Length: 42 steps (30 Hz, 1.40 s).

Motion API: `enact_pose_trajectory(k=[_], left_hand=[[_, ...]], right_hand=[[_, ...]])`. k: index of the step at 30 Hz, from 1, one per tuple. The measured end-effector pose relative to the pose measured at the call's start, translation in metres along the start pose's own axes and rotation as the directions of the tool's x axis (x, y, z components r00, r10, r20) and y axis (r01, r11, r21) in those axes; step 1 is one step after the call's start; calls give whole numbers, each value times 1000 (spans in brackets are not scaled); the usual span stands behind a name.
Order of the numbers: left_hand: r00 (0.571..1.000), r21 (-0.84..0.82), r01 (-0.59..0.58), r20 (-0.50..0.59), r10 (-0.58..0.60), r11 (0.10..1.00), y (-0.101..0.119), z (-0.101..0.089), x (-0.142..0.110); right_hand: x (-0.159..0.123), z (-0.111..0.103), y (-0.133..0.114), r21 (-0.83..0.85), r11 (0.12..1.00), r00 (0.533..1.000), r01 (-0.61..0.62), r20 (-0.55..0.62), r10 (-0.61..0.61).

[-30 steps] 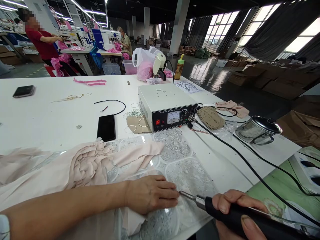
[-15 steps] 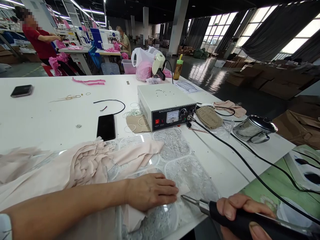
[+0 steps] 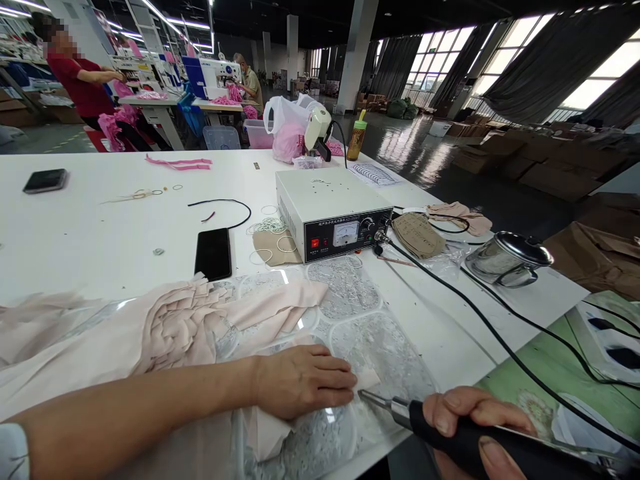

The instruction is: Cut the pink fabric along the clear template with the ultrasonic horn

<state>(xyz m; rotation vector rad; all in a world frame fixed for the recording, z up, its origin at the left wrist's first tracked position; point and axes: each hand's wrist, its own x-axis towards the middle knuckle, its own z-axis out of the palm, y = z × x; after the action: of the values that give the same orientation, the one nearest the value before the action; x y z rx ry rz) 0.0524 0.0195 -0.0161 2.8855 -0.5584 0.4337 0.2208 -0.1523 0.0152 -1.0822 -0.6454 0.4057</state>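
Note:
My left hand (image 3: 307, 381) lies palm down with its fingers stretched out, pressing pale pink fabric (image 3: 267, 433) onto a clear template sheet (image 3: 383, 340). A small edge of pale fabric (image 3: 369, 378) shows beyond the fingertips. My right hand (image 3: 467, 417) is wrapped round a black ultrasonic handpiece (image 3: 495, 447) with a tapered metal tip. That tip (image 3: 367, 396) sits just right of my left fingertips, close to the fabric edge; whether it touches cannot be made out. A heap of layered pale pink pieces (image 3: 183, 317) lies left, beyond my forearm.
A control box (image 3: 335, 207) stands behind the sheet, its black cable (image 3: 465, 300) running to the right. Around it are a phone (image 3: 213, 254), elastic loops (image 3: 270, 225), a brown card (image 3: 419, 235) and a metal mug (image 3: 510, 259). Two co-workers are at sewing machines (image 3: 213, 70) behind.
My right hand and the handpiece have shifted slightly left, bringing the tip nearer my left fingertips. My left hand stays in place on the fabric.

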Motion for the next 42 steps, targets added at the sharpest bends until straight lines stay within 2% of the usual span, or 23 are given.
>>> enact_pose_trajectory(k=[4, 9, 14, 20, 25, 29, 37, 42], left_hand=[[1000, -3, 4, -5, -4, 1000, 0, 0, 1], [998, -37, 65, 6, -65, 997, -1, -4, 2], [990, -91, 135, -21, -137, 987, -2, -10, -5], [985, -63, 166, 58, -163, 984, -1, -13, -8], [989, -37, 108, 107, -103, 993, -8, -25, -2], [989, -39, 60, 137, -54, 997, -13, -32, 1], [970, -26, -29, 242, 34, 999, -27, -39, 12], [957, -33, -131, 255, 135, 991, -39, -40, 17]], right_hand=[[2, -1, -1, 29, 999, 999, -36, 1, 36], [8, 0, 0, 82, 993, 990, 90, -114, -80], [7, -6, 7, 92, 990, 992, 108, -78, -101], [12, -10, 19, 62, 985, 985, 161, -77, -156], [18, -6, 17, 100, 981, 981, 169, -115, -157], [14, -8, 14, 123, 979, 985, 160, -87, -150], [19, -4, 22, 117, 966, 972, 233, -49, -228], [28, 2, 29, 140, 956, 966, 258, -50, -253]])
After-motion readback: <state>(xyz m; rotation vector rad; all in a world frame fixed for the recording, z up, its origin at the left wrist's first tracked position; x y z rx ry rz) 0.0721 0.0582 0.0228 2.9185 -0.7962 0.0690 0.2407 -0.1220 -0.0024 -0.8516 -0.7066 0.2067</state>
